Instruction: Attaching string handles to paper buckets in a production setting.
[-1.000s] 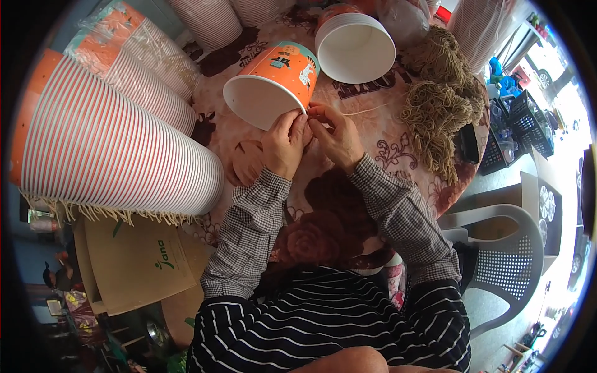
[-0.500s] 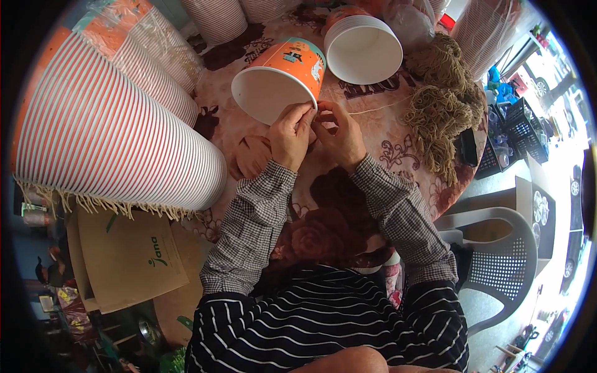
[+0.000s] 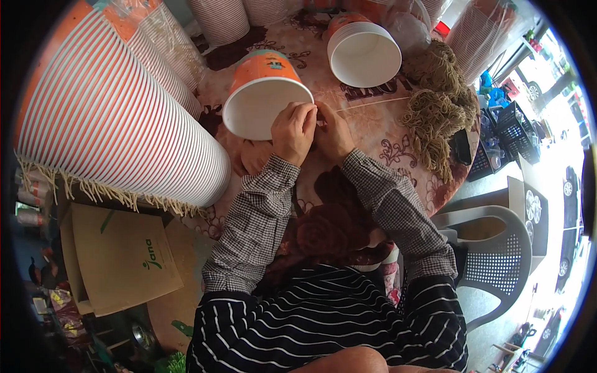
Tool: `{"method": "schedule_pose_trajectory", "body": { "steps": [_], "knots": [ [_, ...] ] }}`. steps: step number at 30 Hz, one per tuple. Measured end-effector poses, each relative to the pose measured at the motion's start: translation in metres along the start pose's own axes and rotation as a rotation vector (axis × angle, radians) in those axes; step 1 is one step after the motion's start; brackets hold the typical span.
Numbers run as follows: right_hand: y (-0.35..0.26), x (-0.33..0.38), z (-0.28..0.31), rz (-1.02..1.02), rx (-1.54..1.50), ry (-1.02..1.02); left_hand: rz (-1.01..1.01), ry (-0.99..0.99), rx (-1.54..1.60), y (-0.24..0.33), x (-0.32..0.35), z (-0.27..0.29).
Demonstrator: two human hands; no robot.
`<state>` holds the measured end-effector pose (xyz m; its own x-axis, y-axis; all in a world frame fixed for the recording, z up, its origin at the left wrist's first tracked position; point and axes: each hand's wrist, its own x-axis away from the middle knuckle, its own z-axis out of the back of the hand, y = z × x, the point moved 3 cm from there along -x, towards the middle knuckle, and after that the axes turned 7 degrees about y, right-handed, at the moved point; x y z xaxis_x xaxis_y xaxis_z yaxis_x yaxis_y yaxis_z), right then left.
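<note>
One orange paper bucket (image 3: pixel 264 107) now faces more mouth-on, rim accessible; left hand (image 3: pixel 292 135) pinches it, right hand (image 3: pixel 334 135) curls, hold unclear.

Head camera: sits on your head, looking down over your lap (image 3: pixel 329 304) toward your fingers (image 3: pixel 303 114).
Fingers: show near the lens, above the view's middle.
Sleeves (image 3: pixel 250 225): enter the view from below your fingers.
Tablecloth (image 3: pixel 367 137): seen from above, around your fingers.
Chair (image 3: pixel 495 262): toward the fisheye's rim, right of and below your fingers.
</note>
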<state>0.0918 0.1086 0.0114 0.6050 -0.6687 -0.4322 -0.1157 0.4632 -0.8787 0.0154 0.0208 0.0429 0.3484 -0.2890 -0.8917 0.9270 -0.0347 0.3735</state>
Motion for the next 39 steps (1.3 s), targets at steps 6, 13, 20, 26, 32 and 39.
{"method": "schedule_pose_trajectory", "body": {
  "steps": [6,13,20,26,32,39],
  "knots": [
    [0.021,0.002,0.003,0.261,0.196,-0.102,-0.167,-0.098,0.081,0.010,-0.002,-0.002],
    [0.002,0.005,0.011,0.191,0.232,-0.102,0.197,-0.138,0.250,-0.008,0.006,-0.006],
    [-0.004,0.008,0.040,-0.067,0.322,-0.005,0.346,-0.127,0.261,-0.016,0.004,-0.004],
    [-0.016,0.009,0.041,0.160,0.384,0.052,0.370,-0.176,0.365,-0.012,0.013,-0.006],
    [-0.024,0.015,0.037,0.355,0.405,0.022,0.424,-0.273,0.365,-0.009,0.015,-0.003],
    [-0.031,0.016,0.035,0.446,0.514,-0.042,0.199,-0.328,0.255,-0.012,0.018,-0.001]
  ]
}}
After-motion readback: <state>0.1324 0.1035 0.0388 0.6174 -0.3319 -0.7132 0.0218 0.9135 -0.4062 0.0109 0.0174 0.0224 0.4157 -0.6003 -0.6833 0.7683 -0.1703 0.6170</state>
